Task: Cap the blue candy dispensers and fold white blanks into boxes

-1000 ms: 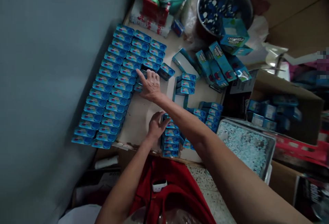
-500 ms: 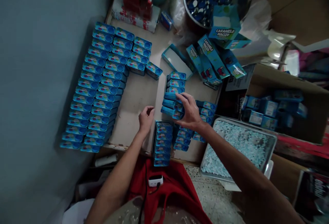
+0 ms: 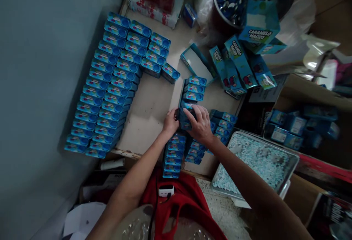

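My right hand (image 3: 200, 124) is curled over a cluster of small blue packs (image 3: 187, 113), its fingers on their right side and top. From the left, my left hand (image 3: 171, 122) presses against the same packs with curled fingers; its fingertips are partly hidden. Just beyond, a short row of upright blue packs (image 3: 194, 88) stands in line with them. Nearer my body is another row of packs (image 3: 173, 155), with more packs (image 3: 224, 124) to the right, partly covered by my right hand and forearm.
Long rows of upright blue packs (image 3: 101, 89) line the table's left side. Blue display boxes (image 3: 240, 60) lie at the back right, near a metal bowl (image 3: 214, 1) of round blue-and-white pieces. A tray (image 3: 293, 166) of pale blue pieces and a cardboard box (image 3: 299, 86) stand right.
My left hand has moved right and forward, from bare table to the packs. The packs under my right hand have gone from tilted and fanned out to gathered together. The view has shifted slightly.
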{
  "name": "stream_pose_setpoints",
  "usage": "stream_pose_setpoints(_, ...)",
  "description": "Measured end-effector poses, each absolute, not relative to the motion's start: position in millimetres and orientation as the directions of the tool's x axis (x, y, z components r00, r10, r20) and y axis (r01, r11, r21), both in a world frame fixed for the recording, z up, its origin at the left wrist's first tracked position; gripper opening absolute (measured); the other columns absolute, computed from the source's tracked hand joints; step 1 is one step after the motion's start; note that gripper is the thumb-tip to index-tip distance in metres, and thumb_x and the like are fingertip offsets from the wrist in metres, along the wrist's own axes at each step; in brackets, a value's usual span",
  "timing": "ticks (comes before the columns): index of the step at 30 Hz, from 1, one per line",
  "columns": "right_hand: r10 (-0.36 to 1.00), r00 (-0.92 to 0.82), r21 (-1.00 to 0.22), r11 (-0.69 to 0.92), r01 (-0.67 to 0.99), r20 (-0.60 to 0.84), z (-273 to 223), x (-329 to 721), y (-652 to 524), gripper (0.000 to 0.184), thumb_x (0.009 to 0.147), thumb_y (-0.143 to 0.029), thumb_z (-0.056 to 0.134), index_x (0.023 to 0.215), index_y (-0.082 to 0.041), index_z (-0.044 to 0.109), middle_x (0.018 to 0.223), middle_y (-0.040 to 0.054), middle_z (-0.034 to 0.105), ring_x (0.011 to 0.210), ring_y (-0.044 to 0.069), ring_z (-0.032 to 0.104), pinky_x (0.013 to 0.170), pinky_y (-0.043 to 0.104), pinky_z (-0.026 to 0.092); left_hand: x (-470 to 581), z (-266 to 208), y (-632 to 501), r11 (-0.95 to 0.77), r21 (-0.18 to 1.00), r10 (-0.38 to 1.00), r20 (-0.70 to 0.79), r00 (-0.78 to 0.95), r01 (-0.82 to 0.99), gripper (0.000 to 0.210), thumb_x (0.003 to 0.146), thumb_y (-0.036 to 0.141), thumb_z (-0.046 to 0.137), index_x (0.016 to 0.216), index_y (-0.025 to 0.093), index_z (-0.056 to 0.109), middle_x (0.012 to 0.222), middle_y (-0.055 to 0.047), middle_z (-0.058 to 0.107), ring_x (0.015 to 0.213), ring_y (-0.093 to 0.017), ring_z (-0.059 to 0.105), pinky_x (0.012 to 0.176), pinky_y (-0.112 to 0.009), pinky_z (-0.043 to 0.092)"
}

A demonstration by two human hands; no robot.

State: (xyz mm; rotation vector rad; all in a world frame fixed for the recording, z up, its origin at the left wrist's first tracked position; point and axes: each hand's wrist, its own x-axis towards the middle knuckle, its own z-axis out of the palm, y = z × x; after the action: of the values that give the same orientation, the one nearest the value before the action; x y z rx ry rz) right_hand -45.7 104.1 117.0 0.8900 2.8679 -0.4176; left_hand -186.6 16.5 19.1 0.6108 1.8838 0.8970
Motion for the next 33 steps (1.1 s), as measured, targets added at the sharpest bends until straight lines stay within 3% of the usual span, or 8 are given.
stream_pose_setpoints(3, 0.527, -0.827, -0.216, 0.799, 0.561, -0.196, 121, -57, 112, 0.08, 0.088, -0.041, 0.066, 0.163, -0.026, 0.044, 0.164, 0.0177, 0.045, 0.157, 0.04, 0.034, 0.127, 0.067, 0.029, -188, 18, 14, 0.602, 0.79, 0.755, -0.517, -0.404, 0.115, 0.075, 0.07, -0.002, 0.063, 0.143, 0.016, 0.063, 0.113, -0.011, 0.073, 0.088, -0.021, 0.07, 0.089, -0.037, 0.061)
stream_pose_setpoints(7, 0.496, -0.841, -0.164, 0.831, 0.532, -0.217, 118, -66, 122, 0.082, 0.092, -0.045, 0.064, 0.166, -0.022, 0.038, 0.174, 0.0177, 0.026, 0.164, 0.039, 0.016, 0.13, 0.07, 0.017, -191, 29, 11, 0.578, 0.802, 0.788, -0.499, -0.36, 0.154, 0.075, 0.075, 0.0, 0.065, 0.148, 0.017, 0.06, 0.127, -0.014, 0.071, 0.095, -0.024, 0.071, 0.092, -0.039, 0.06)
stream_pose_setpoints(11, 0.499, -0.829, -0.098, 0.839, 0.535, -0.254, 104, -62, 122, 0.091, 0.089, -0.051, 0.071, 0.167, -0.022, 0.035, 0.175, 0.02, 0.02, 0.163, 0.041, 0.016, 0.128, 0.073, 0.016, -206, 41, 0, 0.602, 0.779, 0.78, -0.527, -0.337, 0.176, 0.067, 0.078, 0.007, 0.073, 0.144, 0.018, 0.063, 0.116, -0.011, 0.074, 0.095, -0.023, 0.071, 0.093, -0.038, 0.059)
stream_pose_setpoints(15, 0.461, -0.845, -0.089, 0.862, 0.499, -0.271, 111, -56, 120, 0.107, 0.08, -0.064, 0.079, 0.166, -0.018, 0.035, 0.173, 0.0267, 0.021, 0.161, 0.047, 0.018, 0.125, 0.076, 0.018, -227, 50, -41, 0.652, 0.748, 0.715, -0.551, -0.43, 0.126, 0.051, 0.08, 0.015, 0.078, 0.13, 0.018, 0.07, 0.106, -0.008, 0.075, 0.093, -0.021, 0.071, 0.092, -0.037, 0.059)
stream_pose_setpoints(20, 0.534, -0.839, -0.184, 0.819, 0.544, -0.103, 142, -99, 148, 0.08, 0.092, -0.067, 0.064, 0.157, -0.023, 0.047, 0.173, 0.022, 0.029, 0.162, 0.044, 0.019, 0.123, 0.075, 0.023, -215, 75, -121, 0.621, 0.782, 0.646, -0.547, -0.532, -0.049, 0.032, 0.089, 0.032, 0.071, 0.118, 0.02, 0.071, 0.108, -0.008, 0.074, 0.1, -0.022, 0.071, 0.094, -0.039, 0.058)
stream_pose_setpoints(24, 0.595, -0.804, -0.283, 0.77, 0.572, -0.006, 127, -195, 190, 0.081, 0.1, -0.067, 0.049, 0.165, -0.021, 0.033, 0.172, 0.0221, 0.029, 0.162, 0.041, 0.02, 0.123, 0.072, 0.026, -171, 102, -163, 0.629, 0.776, 0.65, -0.563, -0.51, -0.055, 0.055, 0.084, 0.043, 0.076, 0.132, 0.02, 0.064, 0.13, -0.013, 0.065, 0.124, -0.028, 0.065, 0.109, -0.047, 0.052)
stream_pose_setpoints(29, 0.565, -0.819, -0.265, 0.778, 0.57, -0.101, 91, -286, 208, 0.102, 0.095, -0.075, 0.05, 0.168, -0.008, 0.024, 0.171, 0.0285, 0.024, 0.162, 0.049, 0.01, 0.12, 0.084, 0.008, -130, 109, -186, 0.782, 0.613, 0.528, -0.747, -0.403, -0.113, 0.1, 0.063, 0.042, 0.093, 0.151, 0.02, 0.048, 0.155, -0.019, 0.046, 0.148, -0.038, 0.048, 0.123, -0.053, 0.039)
stream_pose_setpoints(33, 0.591, -0.794, -0.227, 0.761, 0.607, -0.142, 90, -290, 199, 0.1, 0.092, -0.07, 0.059, 0.17, -0.017, 0.023, 0.176, 0.0129, 0.021, 0.165, 0.038, 0.005, 0.128, 0.071, -0.007, -121, 101, -194, 0.842, 0.475, 0.396, -0.865, -0.307, -0.254, 0.108, 0.061, 0.038, 0.095, 0.152, 0.015, 0.043, 0.154, -0.024, 0.05, 0.146, -0.04, 0.05, 0.12, -0.052, 0.041)
